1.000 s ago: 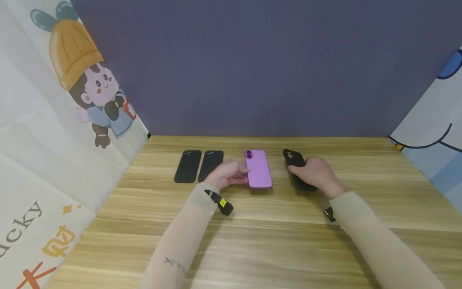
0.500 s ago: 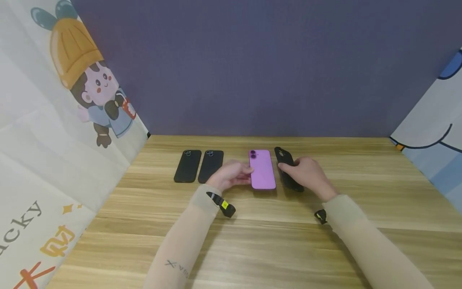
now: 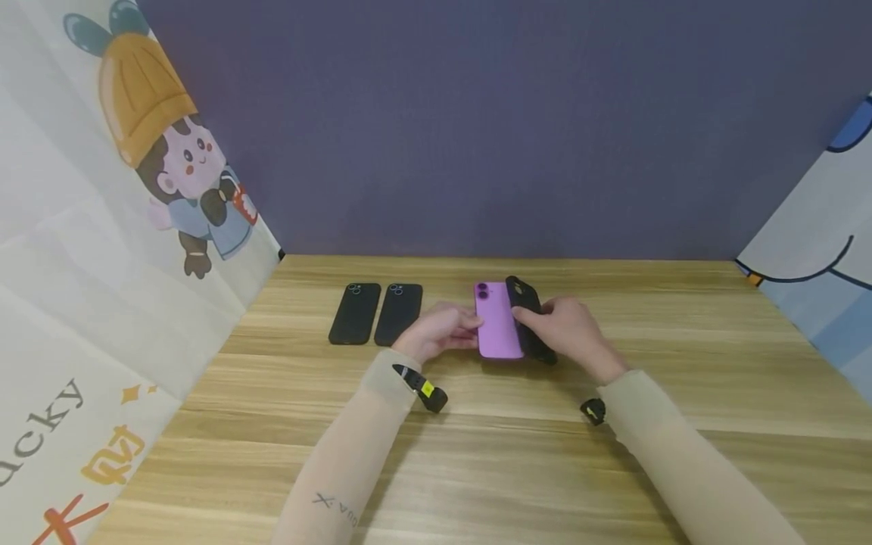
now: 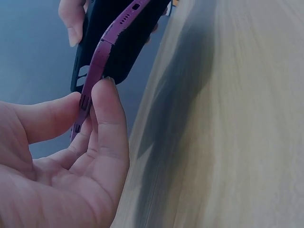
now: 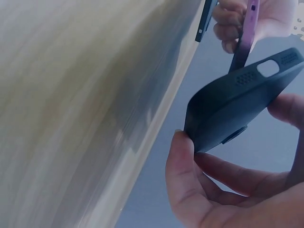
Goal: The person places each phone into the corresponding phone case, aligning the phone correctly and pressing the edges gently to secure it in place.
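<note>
My left hand (image 3: 439,329) pinches the left long edge of a purple phone (image 3: 497,322), its back and two camera lenses facing up. In the left wrist view, thumb and fingers (image 4: 107,104) hold the phone's side by its buttons. My right hand (image 3: 575,337) grips a black phone case (image 3: 540,347) with a camera cutout at its top. The case leans at a slant and overlaps the phone's right side in the head view. Its port opening and speaker holes show in the right wrist view, where the fingers hold the case (image 5: 223,107) by its edges.
Side by side on the wooden table (image 3: 477,454) lie two black phone-shaped things (image 3: 354,314) with camera lenses, left of my left hand. A dark panel (image 3: 477,136) stands along the table's back edge. A printed cloth (image 3: 102,265) hangs on the left.
My right hand has brought the black case leftward from apart to overlapping the purple phone, tilting it more. My left hand has shifted the phone slightly right.
</note>
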### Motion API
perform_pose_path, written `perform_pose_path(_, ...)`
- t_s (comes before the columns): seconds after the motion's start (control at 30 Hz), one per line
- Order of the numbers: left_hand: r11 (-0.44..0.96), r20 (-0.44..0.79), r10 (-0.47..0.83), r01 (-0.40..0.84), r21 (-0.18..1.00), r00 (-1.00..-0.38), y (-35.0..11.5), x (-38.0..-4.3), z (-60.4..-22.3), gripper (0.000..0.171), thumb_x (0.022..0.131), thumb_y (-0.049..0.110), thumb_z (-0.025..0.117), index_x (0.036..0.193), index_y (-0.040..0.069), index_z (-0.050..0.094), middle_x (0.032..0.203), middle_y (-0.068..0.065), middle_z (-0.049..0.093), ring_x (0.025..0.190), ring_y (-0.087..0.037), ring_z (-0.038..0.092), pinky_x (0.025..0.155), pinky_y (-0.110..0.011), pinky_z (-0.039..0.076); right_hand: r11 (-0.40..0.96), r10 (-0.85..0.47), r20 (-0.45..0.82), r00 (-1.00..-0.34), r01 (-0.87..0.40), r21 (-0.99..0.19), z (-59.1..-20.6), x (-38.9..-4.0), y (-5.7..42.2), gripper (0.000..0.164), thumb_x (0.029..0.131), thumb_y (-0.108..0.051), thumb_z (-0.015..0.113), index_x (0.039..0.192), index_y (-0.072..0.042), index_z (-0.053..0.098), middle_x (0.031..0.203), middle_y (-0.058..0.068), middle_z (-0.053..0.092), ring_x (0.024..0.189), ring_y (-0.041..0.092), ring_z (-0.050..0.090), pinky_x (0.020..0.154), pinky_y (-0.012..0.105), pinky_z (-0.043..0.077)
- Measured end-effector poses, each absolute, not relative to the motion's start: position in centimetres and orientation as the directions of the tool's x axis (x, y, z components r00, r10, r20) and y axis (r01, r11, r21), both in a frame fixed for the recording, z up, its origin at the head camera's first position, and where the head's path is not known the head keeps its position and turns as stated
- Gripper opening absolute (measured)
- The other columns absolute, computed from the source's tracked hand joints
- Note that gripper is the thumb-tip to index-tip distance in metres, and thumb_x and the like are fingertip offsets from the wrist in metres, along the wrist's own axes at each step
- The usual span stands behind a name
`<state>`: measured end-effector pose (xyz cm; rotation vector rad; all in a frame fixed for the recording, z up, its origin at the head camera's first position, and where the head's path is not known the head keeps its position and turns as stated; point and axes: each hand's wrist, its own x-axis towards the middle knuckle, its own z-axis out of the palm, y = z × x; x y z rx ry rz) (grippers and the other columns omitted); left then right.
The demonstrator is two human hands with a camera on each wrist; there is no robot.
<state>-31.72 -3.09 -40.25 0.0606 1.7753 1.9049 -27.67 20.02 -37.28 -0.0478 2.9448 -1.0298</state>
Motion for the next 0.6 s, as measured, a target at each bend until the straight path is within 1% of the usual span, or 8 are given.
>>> perform_pose_path(0.3, 0.005, -0.316, 0.417, -0.346, 0.938, -0.852, -2.8, -31.5, -40.0, 0.025, 0.094, 0.000, 0.065, 0.116, -0.010, 0.064, 0.091, -0.011, 0.069, 0.077, -0.019, 0.066, 0.081, -0.034, 0.059, 0.771, -0.049, -0.003, -0.999, -0.035, -0.636, -37.2, -27.6, 19.2, 0.073, 0.091, -0.067, 0.059, 0.104, 0.004, 0.072, 0.091, 0.015, 0.072, 0.077, 0.024, 0.061, 0.062, 0.033, 0.047)
perform_pose_path(0.6, -0.002, -0.300, 0.425, -0.333, 0.943, -0.854, -2.7, -31.4, -40.0, 0.022, 0.094, 0.000, 0.064, 0.115, -0.010, 0.065, 0.090, -0.011, 0.069, 0.078, -0.020, 0.067, 0.084, -0.036, 0.059, 0.772, -0.051, 0.001, -0.999, -0.040, -0.634, -37.0, -27.4, 18.7, 0.073, 0.092, -0.067, 0.059, 0.106, 0.004, 0.071, 0.090, 0.015, 0.071, 0.077, 0.024, 0.061, 0.062, 0.032, 0.047)
